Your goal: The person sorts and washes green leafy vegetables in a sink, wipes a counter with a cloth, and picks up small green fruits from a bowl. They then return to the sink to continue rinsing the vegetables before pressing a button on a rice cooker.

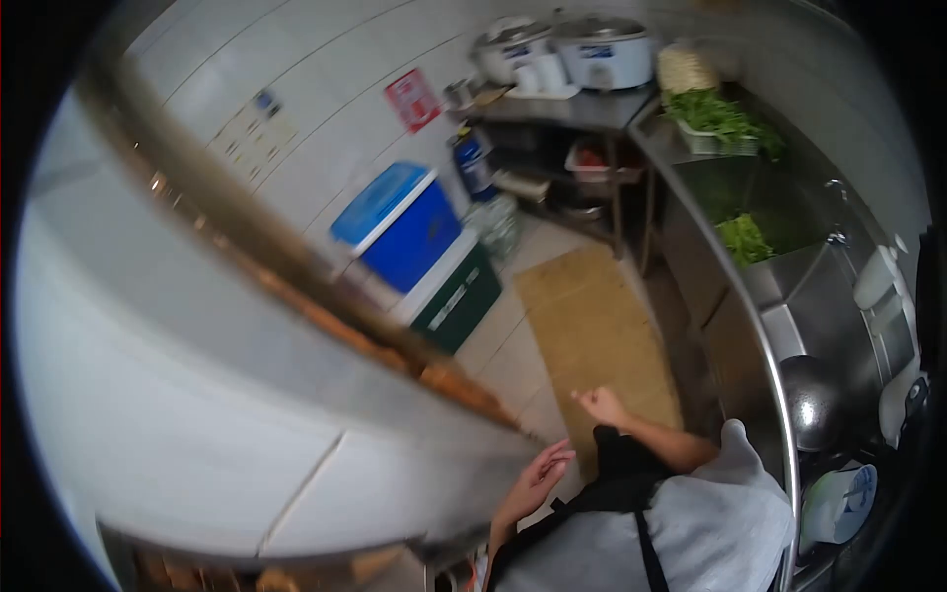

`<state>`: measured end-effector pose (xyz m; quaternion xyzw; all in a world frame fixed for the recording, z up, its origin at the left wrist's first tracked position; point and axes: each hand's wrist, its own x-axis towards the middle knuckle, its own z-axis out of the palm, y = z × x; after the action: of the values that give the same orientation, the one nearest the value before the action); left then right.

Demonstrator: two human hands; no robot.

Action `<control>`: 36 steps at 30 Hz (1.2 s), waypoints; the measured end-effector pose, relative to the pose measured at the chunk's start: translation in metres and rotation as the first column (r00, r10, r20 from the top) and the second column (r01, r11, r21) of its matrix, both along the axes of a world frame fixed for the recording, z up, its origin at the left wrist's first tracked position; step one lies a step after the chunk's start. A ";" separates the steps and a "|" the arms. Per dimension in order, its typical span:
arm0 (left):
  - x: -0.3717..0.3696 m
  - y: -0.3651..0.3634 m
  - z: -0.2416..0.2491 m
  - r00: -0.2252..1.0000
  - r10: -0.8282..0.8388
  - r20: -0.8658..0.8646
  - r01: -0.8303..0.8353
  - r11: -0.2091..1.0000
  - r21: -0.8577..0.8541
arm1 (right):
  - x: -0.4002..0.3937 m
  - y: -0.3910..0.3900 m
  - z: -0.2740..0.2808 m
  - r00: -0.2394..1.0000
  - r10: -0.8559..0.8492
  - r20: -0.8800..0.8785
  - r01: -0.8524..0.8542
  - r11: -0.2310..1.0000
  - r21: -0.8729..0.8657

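My left hand (538, 481) hangs in front of my body, open, its fingers stretched out and nothing in them. Ahead of it and to the right is my right hand (604, 406), loosely bent, with one digit pointing out to the left and no object visible in it. Both hands are in the air above the floor, touching nothing I can see. Beneath the right hand lies a tan floor mat (592, 306). A dark apron (577, 518) covers the front of my grey shirt.
A steel sink (735, 286) runs along my right, with leafy greens (745, 240) and a wok (811, 405) in it. Blue (406, 232) and green (459, 301) coolers are stacked by the wall. Rice cookers (602, 54) stand on the back table. A worn wall edge (326, 316) borders my left.
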<state>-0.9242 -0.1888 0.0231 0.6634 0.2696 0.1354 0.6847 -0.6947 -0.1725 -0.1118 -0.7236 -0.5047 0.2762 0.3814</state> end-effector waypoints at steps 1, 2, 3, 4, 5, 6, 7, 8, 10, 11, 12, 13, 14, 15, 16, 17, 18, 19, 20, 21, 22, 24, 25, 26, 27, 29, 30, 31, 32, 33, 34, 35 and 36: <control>0.034 0.023 -0.014 0.999 -0.048 0.022 0.048 0.999 -0.020 | 0.012 0.001 -0.010 0.996 -0.051 -0.072 0.056 0.997 0.060; 0.069 0.049 -0.027 0.994 -0.095 0.051 0.097 0.994 -0.045 | 0.032 0.004 -0.015 0.993 -0.105 -0.062 0.109 0.992 0.062; 0.095 0.075 -0.043 0.989 -0.141 0.052 0.143 0.988 -0.054 | 0.043 0.003 -0.021 0.998 -0.049 -0.048 0.055 0.989 0.137; 0.119 0.107 -0.058 0.989 -0.145 0.010 0.145 0.987 -0.069 | 0.058 0.010 -0.021 1.000 0.004 -0.027 0.002 0.977 0.213; 0.138 0.132 -0.066 0.989 -0.145 -0.034 0.142 0.985 -0.097 | 0.072 0.016 -0.006 0.999 -0.040 -0.031 0.045 0.980 0.191; 0.156 0.156 -0.066 0.988 -0.124 -0.095 0.120 0.992 -0.047 | 0.088 0.018 0.019 0.986 -0.081 -0.148 0.094 0.992 0.082; 0.174 0.180 -0.064 0.985 -0.097 -0.145 0.100 0.995 0.011 | 0.107 0.019 0.034 0.959 -0.132 -0.252 0.129 0.991 -0.026; 0.189 0.201 -0.061 0.981 -0.130 -0.142 0.129 0.992 -0.013 | 0.127 0.026 0.025 0.954 -0.166 -0.248 0.159 0.986 -0.049; 0.216 0.242 -0.060 0.994 -0.029 -0.108 0.022 0.998 -0.065 | 0.161 0.051 0.006 0.909 -0.367 -0.195 0.403 0.893 0.198; 0.229 0.258 -0.064 0.990 -0.063 -0.123 0.054 0.996 -0.074 | 0.179 0.061 0.003 0.877 -0.462 -0.133 0.480 0.856 0.189; 0.238 0.278 -0.068 0.989 -0.042 -0.139 0.028 0.995 -0.099 | 0.197 0.073 0.014 0.827 -0.556 -0.076 0.560 0.808 0.182; 0.251 0.300 -0.073 0.988 -0.025 -0.154 0.006 0.993 -0.119 | 0.212 0.085 0.019 0.787 -0.613 -0.075 0.614 0.764 0.195; 0.267 0.320 -0.080 0.983 -0.070 -0.171 0.050 0.992 -0.118 | 0.229 0.097 0.022 0.740 -0.668 -0.073 0.667 0.715 0.209; 0.282 0.339 -0.087 0.970 -0.090 -0.224 0.061 0.989 -0.132 | 0.246 0.107 0.028 0.720 -0.692 -0.057 0.685 0.695 0.218; 0.293 0.362 -0.090 0.952 -0.114 -0.284 0.076 0.987 -0.142 | 0.261 0.120 0.032 0.694 -0.718 -0.048 0.708 0.670 0.223; 0.304 0.384 -0.094 0.935 -0.166 -0.313 0.123 0.981 -0.153 | 0.276 0.130 0.032 0.652 -0.758 -0.006 0.725 0.622 0.297; 0.319 0.407 -0.100 0.932 -0.191 -0.308 0.172 0.981 -0.088 | 0.294 0.137 0.034 0.608 -0.793 0.046 0.727 0.579 0.370; 0.339 0.423 -0.102 0.932 -0.214 -0.292 0.216 0.976 -0.026 | 0.313 0.140 0.045 0.583 -0.810 0.069 0.736 0.562 0.377; 0.363 0.437 -0.094 0.923 -0.251 -0.292 0.251 0.967 -0.039 | 0.336 0.143 0.061 0.560 -0.823 0.094 0.738 0.547 0.396; 0.392 0.448 -0.079 0.944 -0.235 -0.232 0.233 0.972 -0.036 | 0.363 0.142 0.075 0.520 -0.845 0.127 0.733 0.518 0.441; 0.417 0.459 -0.066 0.960 -0.213 -0.184 0.210 0.977 -0.034 | 0.386 0.140 0.088 0.482 -0.863 0.149 0.730 0.489 0.478; 0.479 0.480 -0.052 0.950 -0.280 -0.138 0.295 0.950 0.100 | 0.436 0.136 0.114 0.270 -0.934 0.234 0.757 0.356 0.547; 0.511 0.486 -0.046 0.940 -0.335 -0.071 0.342 0.910 0.233 | 0.463 0.127 0.110 0.261 -0.943 0.207 0.817 0.330 0.473; 0.542 0.490 -0.037 0.924 -0.371 -0.092 0.382 0.895 0.229 | 0.489 0.112 0.105 0.244 -0.953 0.181 0.867 0.298 0.399; 0.576 0.491 -0.026 0.905 -0.421 -0.060 0.422 0.871 0.251 | 0.515 0.099 0.094 0.199 -0.951 0.238 0.894 0.276 0.354; 0.643 0.490 -0.016 0.867 -0.497 -0.029 0.486 0.832 0.266 | 0.561 0.073 0.050 0.135 -0.937 0.323 0.954 0.211 0.214; 0.675 0.490 -0.015 0.821 -0.571 -0.026 0.549 0.775 0.312 | 0.583 0.060 0.021 0.137 -0.917 0.373 0.968 0.204 0.146; 0.705 0.487 -0.015 0.777 -0.629 -0.026 0.596 0.721 0.352 | 0.604 0.048 -0.019 0.174 -0.898 0.403 0.974 0.219 0.067; 0.734 0.485 -0.013 0.744 -0.667 -0.048 0.593 0.624 0.508 | 0.620 0.045 -0.040 0.185 -0.930 0.318 0.979 0.148 -0.138; 0.758 0.485 -0.022 0.731 -0.679 -0.069 0.602 0.594 0.534 | 0.639 0.039 -0.052 0.281 -0.950 0.133 0.847 0.181 -0.500; 0.783 0.484 -0.031 0.714 -0.694 -0.091 0.611 0.554 0.566 | 0.650 0.034 -0.086 0.419 -0.879 0.227 0.809 0.247 -0.534; 0.806 0.479 -0.035 0.699 -0.707 -0.106 0.623 0.529 0.577 | 0.658 0.031 -0.104 0.377 -0.920 0.109 0.743 0.230 -0.628; 0.819 0.472 -0.038 0.678 -0.715 -0.170 0.668 0.502 0.550 | 0.664 0.035 -0.118 0.358 -0.931 0.075 0.735 0.231 -0.638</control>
<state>-0.1050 0.2833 -0.0150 0.8816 -0.0995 -0.0491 0.4589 -0.0312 -0.1380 -0.2303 -0.8985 0.1506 0.2747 0.3076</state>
